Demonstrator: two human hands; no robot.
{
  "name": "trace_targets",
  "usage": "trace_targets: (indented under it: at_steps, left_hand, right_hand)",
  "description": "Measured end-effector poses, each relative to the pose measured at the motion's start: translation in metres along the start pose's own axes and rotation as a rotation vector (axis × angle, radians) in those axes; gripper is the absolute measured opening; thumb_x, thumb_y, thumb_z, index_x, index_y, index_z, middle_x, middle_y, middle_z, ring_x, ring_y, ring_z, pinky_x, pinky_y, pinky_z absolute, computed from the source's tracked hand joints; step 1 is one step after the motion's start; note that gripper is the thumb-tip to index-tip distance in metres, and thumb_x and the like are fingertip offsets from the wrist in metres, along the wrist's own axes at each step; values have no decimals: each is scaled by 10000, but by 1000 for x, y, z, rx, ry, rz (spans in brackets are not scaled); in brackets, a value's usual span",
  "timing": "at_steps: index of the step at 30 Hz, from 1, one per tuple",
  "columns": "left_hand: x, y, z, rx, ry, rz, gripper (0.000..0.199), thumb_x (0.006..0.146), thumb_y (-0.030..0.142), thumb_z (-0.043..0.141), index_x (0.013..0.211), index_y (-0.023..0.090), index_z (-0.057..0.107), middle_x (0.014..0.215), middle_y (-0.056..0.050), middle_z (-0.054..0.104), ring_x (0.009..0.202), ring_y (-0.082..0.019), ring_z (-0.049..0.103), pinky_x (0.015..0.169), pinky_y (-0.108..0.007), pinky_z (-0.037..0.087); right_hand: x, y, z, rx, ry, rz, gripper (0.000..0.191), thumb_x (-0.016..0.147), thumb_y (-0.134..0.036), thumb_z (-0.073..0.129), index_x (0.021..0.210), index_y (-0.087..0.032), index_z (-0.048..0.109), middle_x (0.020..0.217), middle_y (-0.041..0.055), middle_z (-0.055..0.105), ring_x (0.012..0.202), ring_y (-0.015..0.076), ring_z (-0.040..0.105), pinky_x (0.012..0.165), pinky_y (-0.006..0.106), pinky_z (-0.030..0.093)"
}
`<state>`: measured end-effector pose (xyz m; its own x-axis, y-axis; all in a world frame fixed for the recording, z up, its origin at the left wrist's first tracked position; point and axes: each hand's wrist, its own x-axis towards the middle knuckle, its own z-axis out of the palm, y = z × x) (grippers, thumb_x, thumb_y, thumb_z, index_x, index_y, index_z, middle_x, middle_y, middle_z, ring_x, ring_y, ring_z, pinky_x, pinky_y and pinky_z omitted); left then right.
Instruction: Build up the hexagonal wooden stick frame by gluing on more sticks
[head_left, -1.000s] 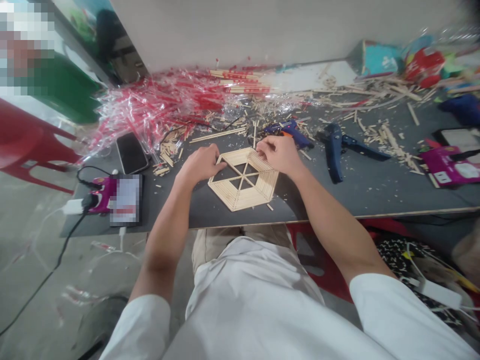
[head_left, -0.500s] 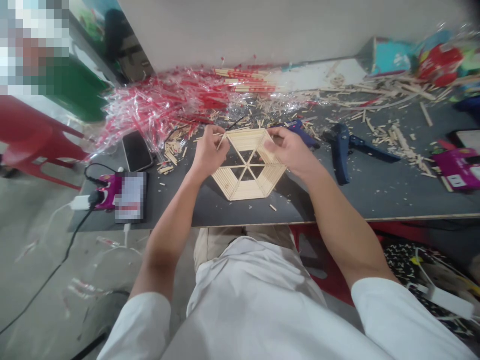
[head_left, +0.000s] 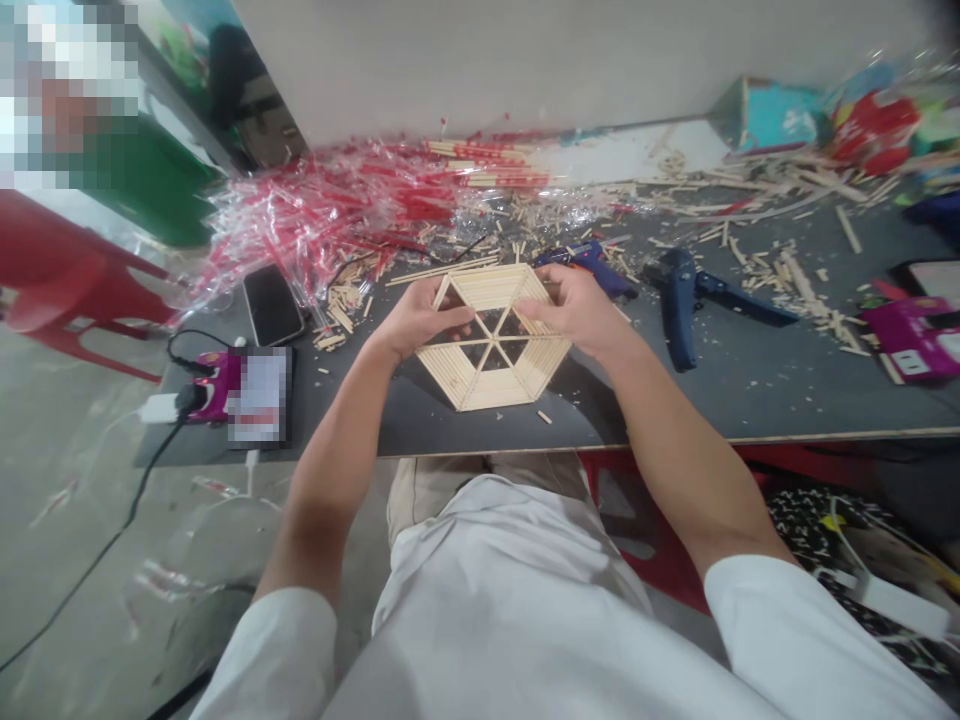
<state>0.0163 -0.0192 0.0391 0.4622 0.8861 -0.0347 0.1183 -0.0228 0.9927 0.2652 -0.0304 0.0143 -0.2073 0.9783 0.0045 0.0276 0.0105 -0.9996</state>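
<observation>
A hexagonal frame of pale wooden sticks (head_left: pixel 501 390), with spokes meeting at its centre, is held over the dark table. My left hand (head_left: pixel 421 318) grips its upper left side, the thumb reaching inward over the opening. At the upper right, my right hand (head_left: pixel 570 308) holds the frame with the thumb on top and fingers at the outer edge. Behind it lie a few long loose sticks (head_left: pixel 442 271) and a blue glue gun (head_left: pixel 589 262). Dark blue cutters (head_left: pixel 681 310) rest open to the right.
Red and clear wrappers (head_left: pixel 337 205) heap up at the back left. Two phones, one dark (head_left: pixel 274 304), and a purple power strip (head_left: pixel 217 385) sit at the left. Stick scraps (head_left: pixel 795 290) cover the right and back. A red stool (head_left: pixel 75 290) stands beyond the table.
My left hand has shifted down and left on the frame, its thumb now extended inward. The frame has moved slightly down, and long sticks now show behind it.
</observation>
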Motion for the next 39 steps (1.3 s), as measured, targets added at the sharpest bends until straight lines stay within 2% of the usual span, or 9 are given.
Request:
trace_targets:
  at_steps: [5, 8, 13, 19, 25, 30, 34, 39]
  left_hand:
    - [2, 1, 4, 57, 42, -43, 125, 806, 183, 775, 830, 147, 658, 803, -72, 744, 638, -119, 663, 584, -242, 576]
    - [1, 4, 5, 78, 51, -33, 108, 810, 174, 766, 847, 147, 667, 822, -76, 743, 651, -128, 667, 595, -254, 583]
    - [-3, 8, 6, 108, 54, 14, 214, 800, 242, 799, 937, 162, 656, 907, -77, 756, 723, -162, 714, 626, -275, 601]
    - [-7, 12, 5, 77, 0, 64, 343, 797, 343, 814, 1042, 171, 647, 975, -98, 767, 805, -217, 752, 636, -308, 621]
    - [-8, 15, 9, 80, 9, 73, 422, 758, 406, 857, 1037, 174, 642, 963, -90, 753, 825, -230, 751, 634, -314, 617]
    - [-7, 15, 13, 105, 65, 46, 378, 750, 331, 863, 1028, 175, 659, 962, -81, 750, 822, -207, 729, 650, -308, 622]
    - [-7, 15, 13, 106, 74, 44, 350, 747, 298, 858, 1009, 163, 670, 939, -83, 747, 816, -203, 720, 665, -314, 624]
    - [-7, 15, 13, 109, 64, 44, 410, 752, 339, 865, 1072, 164, 675, 958, -80, 741, 875, -222, 730, 688, -318, 624]
  right_hand:
    - [-3, -2, 3, -97, 12, -28, 505, 667, -469, 949, 990, -231, 641, 906, 51, 782, 738, 225, 736, 644, 363, 611]
    - [-3, -3, 3, -158, 27, -61, 463, 713, -472, 925, 977, -243, 622, 876, 46, 765, 756, 234, 733, 655, 371, 612]
    - [-6, -9, 2, -204, -15, -94, 466, 771, -527, 890, 1032, -250, 620, 961, 70, 772, 810, 256, 751, 691, 401, 639]
    - [-8, -16, 4, -185, -1, -94, 504, 735, -541, 915, 1035, -251, 632, 965, 70, 770, 806, 268, 756, 703, 424, 653]
    - [-7, -18, 8, -252, 32, -108, 400, 770, -438, 892, 991, -230, 631, 954, 75, 766, 812, 269, 761, 700, 423, 663]
    - [-6, -17, 9, -328, 52, -140, 327, 816, -361, 849, 1029, -234, 636, 939, 66, 767, 782, 260, 760, 684, 424, 671]
    - [-5, -16, 7, -289, 16, -117, 363, 807, -406, 862, 1049, -238, 650, 941, 66, 761, 806, 261, 756, 683, 409, 659]
    - [-5, -17, 5, -164, -27, -86, 450, 726, -508, 907, 1012, -240, 685, 947, 63, 776, 774, 241, 736, 663, 393, 650]
